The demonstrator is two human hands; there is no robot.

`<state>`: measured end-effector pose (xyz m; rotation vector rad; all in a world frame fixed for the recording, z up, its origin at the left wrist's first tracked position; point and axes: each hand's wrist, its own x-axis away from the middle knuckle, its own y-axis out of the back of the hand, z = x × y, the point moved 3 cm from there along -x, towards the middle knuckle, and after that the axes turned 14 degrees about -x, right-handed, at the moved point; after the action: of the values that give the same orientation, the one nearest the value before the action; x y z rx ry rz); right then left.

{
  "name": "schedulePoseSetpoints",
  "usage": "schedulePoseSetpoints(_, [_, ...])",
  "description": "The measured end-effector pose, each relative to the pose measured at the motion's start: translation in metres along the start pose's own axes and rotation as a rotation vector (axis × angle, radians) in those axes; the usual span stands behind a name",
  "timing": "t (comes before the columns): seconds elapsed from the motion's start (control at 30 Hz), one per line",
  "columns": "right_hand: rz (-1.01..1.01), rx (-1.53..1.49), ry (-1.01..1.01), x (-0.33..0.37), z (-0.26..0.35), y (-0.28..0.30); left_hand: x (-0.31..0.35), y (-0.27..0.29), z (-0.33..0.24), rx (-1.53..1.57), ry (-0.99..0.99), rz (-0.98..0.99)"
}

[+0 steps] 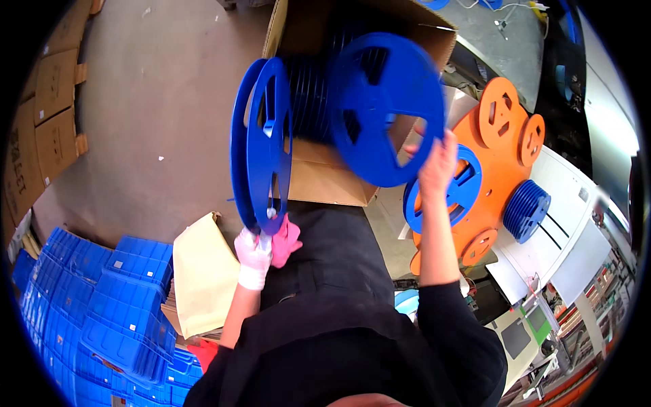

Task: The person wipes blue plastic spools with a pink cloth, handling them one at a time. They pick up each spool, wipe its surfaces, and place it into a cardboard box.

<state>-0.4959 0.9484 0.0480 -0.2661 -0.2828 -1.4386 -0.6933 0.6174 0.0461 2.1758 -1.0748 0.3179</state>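
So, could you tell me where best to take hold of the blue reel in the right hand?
Probably at the rim. The blue reel is a thin, wide disc held up with its flat face to the camera; the right hand pinches its lower right edge. Coming from that side, fingers can wrap the thin flange, or hook a spoke cutout.

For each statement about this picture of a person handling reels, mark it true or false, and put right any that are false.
1. The left hand wears a white glove and holds blue reels by their lower rim. True.
2. The right hand holds an orange reel. False: it holds a single blue reel.
3. An open cardboard box with more blue reels inside stands behind the raised reels. True.
4. Stacked red crates fill the lower left. False: the crates there are blue.
5. The right hand is bare. True.
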Motion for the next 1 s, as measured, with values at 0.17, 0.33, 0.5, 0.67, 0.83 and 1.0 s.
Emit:
schedulePoseSetpoints(0.17, [-0.101, -0.063, 0.293, 0.035, 0.092, 0.065, -0.077, -0.024, -0.02, 0.006, -0.067, -0.002])
schedulePoseSetpoints(0.33, [-0.187, -0.037, 0.292, 0.065, 0.086, 0.078, -0.144, -0.069, -0.022, 0.121, 0.009, -0.008])
schedulePoseSetpoints(0.5, [-0.141, -0.087, 0.199, 0.077, 0.055, 0.079, -0.164, -0.078, -0.031, 0.438, 0.103, 0.07])
schedulePoseSetpoints(0.67, [-0.325, -0.232, 0.205, 0.085, 0.07, 0.109, -0.138, -0.056, -0.051, 0.386, 0.141, 0.115])
schedulePoseSetpoints(0.83, [-0.345, 0.003, 0.65, 0.068, 0.136, 0.17, -0.101, -0.043, -0.049, 0.408, 0.092, 0.161])
schedulePoseSetpoints(1.0, [-0.28, 0.709, 0.771, -0.025, 0.113, 0.214, -0.083, -0.053, -0.054, 0.377, 0.19, 0.15])
